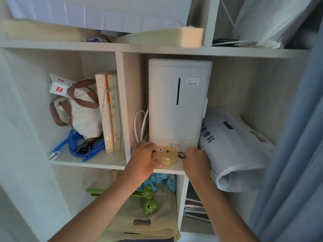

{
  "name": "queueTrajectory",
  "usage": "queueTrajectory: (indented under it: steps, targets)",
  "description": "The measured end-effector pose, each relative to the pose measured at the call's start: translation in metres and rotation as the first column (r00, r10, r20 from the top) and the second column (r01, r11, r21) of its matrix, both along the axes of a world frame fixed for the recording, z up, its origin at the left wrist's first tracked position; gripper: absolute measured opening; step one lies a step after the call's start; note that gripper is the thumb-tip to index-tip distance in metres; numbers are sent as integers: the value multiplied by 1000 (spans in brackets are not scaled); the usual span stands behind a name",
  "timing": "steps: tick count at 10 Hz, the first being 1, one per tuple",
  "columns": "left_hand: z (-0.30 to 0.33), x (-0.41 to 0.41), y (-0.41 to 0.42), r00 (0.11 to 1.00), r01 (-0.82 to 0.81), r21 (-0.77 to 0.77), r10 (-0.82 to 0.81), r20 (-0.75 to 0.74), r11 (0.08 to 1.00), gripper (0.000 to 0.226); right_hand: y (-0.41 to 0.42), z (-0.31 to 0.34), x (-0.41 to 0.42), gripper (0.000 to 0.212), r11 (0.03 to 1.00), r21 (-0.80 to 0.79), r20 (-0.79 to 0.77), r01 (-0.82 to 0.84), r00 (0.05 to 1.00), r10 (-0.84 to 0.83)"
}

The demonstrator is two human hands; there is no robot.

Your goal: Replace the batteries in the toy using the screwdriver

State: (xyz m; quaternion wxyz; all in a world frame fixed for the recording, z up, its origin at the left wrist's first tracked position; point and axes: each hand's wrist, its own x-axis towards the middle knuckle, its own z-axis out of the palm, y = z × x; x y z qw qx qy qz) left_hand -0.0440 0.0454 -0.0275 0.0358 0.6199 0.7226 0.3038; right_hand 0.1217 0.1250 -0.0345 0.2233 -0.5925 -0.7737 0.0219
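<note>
A small yellow bear-faced toy (pixel 166 154) rests at the front edge of a white shelf (pixel 111 165). My left hand (pixel 144 158) wraps around the toy's left side. My right hand (pixel 194 160) is closed just right of the toy, pinching a thin black tool (pixel 180 156) whose tip pokes out toward the toy. It looks like the screwdriver, though most of it is hidden in my fist.
A tall white appliance (pixel 180 102) stands right behind the toy. A white printed bag (pixel 234 151) fills the shelf's right side. A partition (pixel 122 105) walls off books and a canvas bag on the left. Green frog toys (pixel 149 200) lie below. A blue curtain (pixel 297 154) hangs at right.
</note>
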Motion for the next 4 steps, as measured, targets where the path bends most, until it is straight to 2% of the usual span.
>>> queueTrajectory:
  steps: [2,3,4]
  targets:
    - [9,4,-15,1000,-18,78,20,-23,997,32,-3,5,5,16,999,-28,-68,-44,997,42]
    - [18,6,-28,1000,-27,80,27,11,996,28,-10,15,7,25,987,-35,-198,-155,969,145]
    - [30,8,-42,994,-35,5,34,104,999,30,-17,29,6,35,967,-105,-310,-233,931,191]
